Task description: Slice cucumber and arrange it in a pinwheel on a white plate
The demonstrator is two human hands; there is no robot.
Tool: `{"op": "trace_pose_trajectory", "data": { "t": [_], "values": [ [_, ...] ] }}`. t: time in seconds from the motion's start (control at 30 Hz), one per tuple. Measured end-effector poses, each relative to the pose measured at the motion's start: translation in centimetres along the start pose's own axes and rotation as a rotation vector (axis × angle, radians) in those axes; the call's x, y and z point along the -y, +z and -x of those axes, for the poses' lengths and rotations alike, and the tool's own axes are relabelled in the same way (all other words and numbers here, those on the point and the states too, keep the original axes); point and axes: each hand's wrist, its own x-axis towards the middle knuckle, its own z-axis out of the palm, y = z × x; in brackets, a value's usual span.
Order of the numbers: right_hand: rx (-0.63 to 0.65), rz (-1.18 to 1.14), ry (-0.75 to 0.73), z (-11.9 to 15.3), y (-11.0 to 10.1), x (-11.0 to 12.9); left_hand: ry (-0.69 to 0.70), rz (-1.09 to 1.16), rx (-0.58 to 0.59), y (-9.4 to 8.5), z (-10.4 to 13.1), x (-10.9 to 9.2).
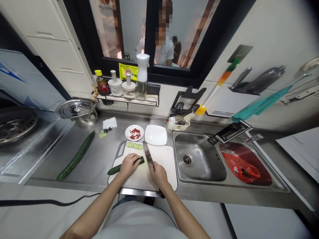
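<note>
A cut cucumber [114,170] lies across the white cutting board [163,162]. My left hand [129,165] is closed over its middle, close to the cut end. In my right hand [158,174] is a kitchen knife [148,154], its blade pointing away from me just right of the cucumber's end. Whether the blade touches the cucumber I cannot tell. Several cucumber slices [134,145] overlap in a row at the board's far edge. Behind the board stand a small plate of chopped red bits [135,133] and a white square dish [156,135]. A whole cucumber [76,156] rests on the counter at left.
Right of the board is a sink [199,166], with a red plastic bag [240,167] in its second basin. A lidded steel pot [79,112] stands at back left, near a white tissue [109,123] and scraps. A seasoning shelf [129,98] hangs below the window.
</note>
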Motion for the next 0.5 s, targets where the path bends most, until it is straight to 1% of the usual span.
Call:
{"op": "trace_pose_trajectory", "data": {
  "t": [0.23,0.33,0.5],
  "values": [
    [0.085,0.088,0.006,0.08,0.06,0.96,-0.004,0.033,0.042,0.33,-0.13,0.09],
    [0.08,0.093,-0.004,0.09,0.18,1.02,-0.015,0.03,0.061,0.47,-0.07,0.13],
    [0.087,0.1,-0.01,0.14,0.31,1.1,-0.005,-0.001,0.047,0.53,0.04,0.14]
  ]
}}
